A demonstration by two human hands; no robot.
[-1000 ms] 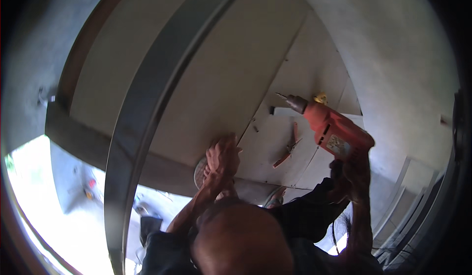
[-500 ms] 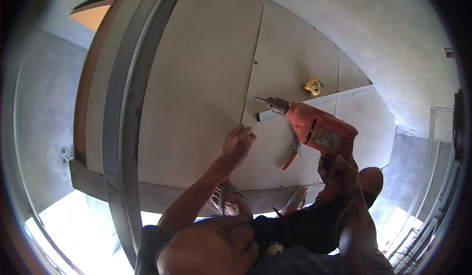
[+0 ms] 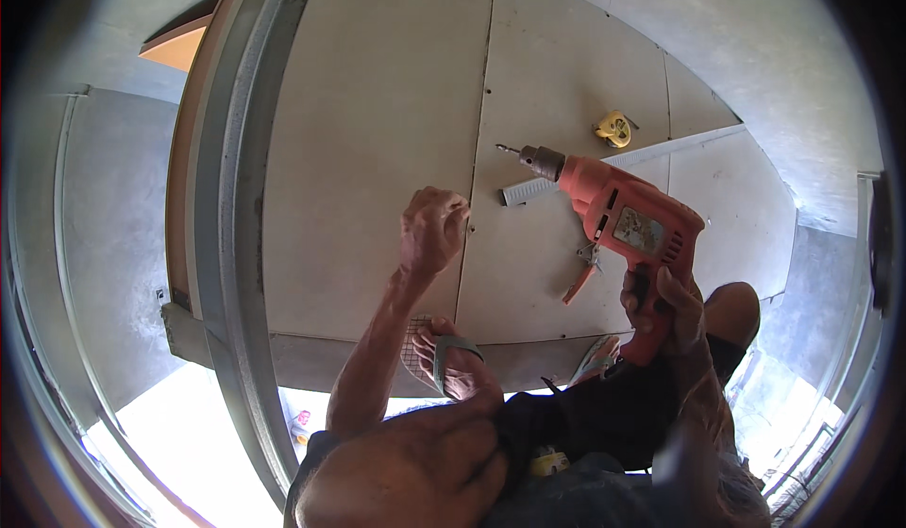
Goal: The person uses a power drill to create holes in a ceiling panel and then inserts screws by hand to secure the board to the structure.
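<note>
My right hand [image 3: 668, 318] is wrapped round the handle of a red electric drill [image 3: 623, 205]. A thin bit [image 3: 508, 149] sits in the drill's chuck and points left, away from the panel's right end. Beside the panel seam, my left hand [image 3: 435, 231] is closed with its fingers curled in; whatever it may hold is hidden. Below the drill body lies a red-handled hand tool [image 3: 579, 283], its head partly covered.
A yellow tape measure [image 3: 614, 129] rests near a long pale metal channel [image 3: 675, 146] on the board surface [image 3: 377, 132]. At left, a grey metal beam [image 3: 231, 207] crosses in front. My sandalled foot [image 3: 453, 358] stands near the board's front edge, with bright open space beyond.
My left hand has risen farther from me, still closed. The view has shifted a little, and the drill stays in my right hand.
</note>
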